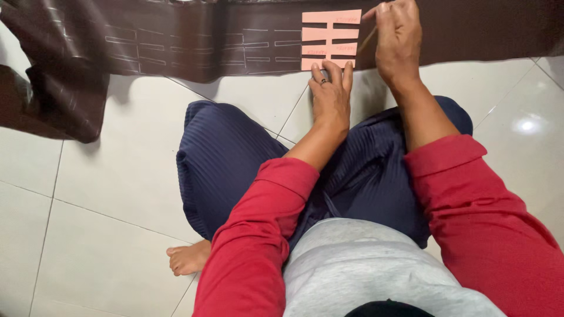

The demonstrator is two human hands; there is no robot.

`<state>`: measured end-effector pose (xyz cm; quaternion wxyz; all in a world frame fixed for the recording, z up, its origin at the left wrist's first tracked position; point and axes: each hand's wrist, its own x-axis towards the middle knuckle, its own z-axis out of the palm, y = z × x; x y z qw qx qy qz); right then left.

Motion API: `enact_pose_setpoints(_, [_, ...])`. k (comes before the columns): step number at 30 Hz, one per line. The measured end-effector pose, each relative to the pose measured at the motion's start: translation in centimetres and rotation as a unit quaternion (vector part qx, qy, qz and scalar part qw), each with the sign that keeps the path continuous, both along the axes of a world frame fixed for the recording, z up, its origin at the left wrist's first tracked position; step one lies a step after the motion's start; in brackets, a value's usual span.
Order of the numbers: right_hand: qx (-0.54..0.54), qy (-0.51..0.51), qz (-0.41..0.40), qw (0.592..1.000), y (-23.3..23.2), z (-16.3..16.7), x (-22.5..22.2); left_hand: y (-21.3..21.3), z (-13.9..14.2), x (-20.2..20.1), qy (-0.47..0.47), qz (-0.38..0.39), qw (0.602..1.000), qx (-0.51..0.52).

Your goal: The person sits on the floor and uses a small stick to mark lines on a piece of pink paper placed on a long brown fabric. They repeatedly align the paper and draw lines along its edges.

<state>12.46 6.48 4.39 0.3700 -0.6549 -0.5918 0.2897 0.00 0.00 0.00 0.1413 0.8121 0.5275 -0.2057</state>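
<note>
- Left hand lies flat, fingers spread on the pink template's lower edge.
- Right hand pinches a pencil beside the template, over brown leather.

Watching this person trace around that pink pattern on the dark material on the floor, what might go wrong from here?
The pink template is held only by the left hand at its lower edge, so it could slip and skew the line. The right hand works the thin marking tool at the template's far edge, where nothing pins it. The dark brown material lies rumpled on the left, which might tug the sheet.
</note>
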Motion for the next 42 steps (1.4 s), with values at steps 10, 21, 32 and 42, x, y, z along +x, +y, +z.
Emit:
enact_pose_setpoints(10, [0.027, -0.094, 0.185, 0.978, -5.0, -0.1, -14.3, -3.4, -3.3, -6.8, 0.047, -0.024, 0.996, -0.075])
enact_pose_setpoints(21, [0.032, -0.114, 0.209, 0.971, -8.4, -2.7, -22.6, -6.2, -4.0, -15.6, 0.061, -0.070, 0.987, -0.132])
enact_pose_setpoints(32, [0.014, -0.104, 0.217, 0.971, -9.6, -4.9, -23.6, -7.3, -6.5, -17.1, 0.007, 0.027, 0.988, -0.153])
enact_pose_setpoints(42, [-0.011, -0.154, 0.175, 0.972, -8.2, -4.3, -19.8, -6.1, -5.7, -16.2, -0.011, 0.021, 0.995, -0.093])
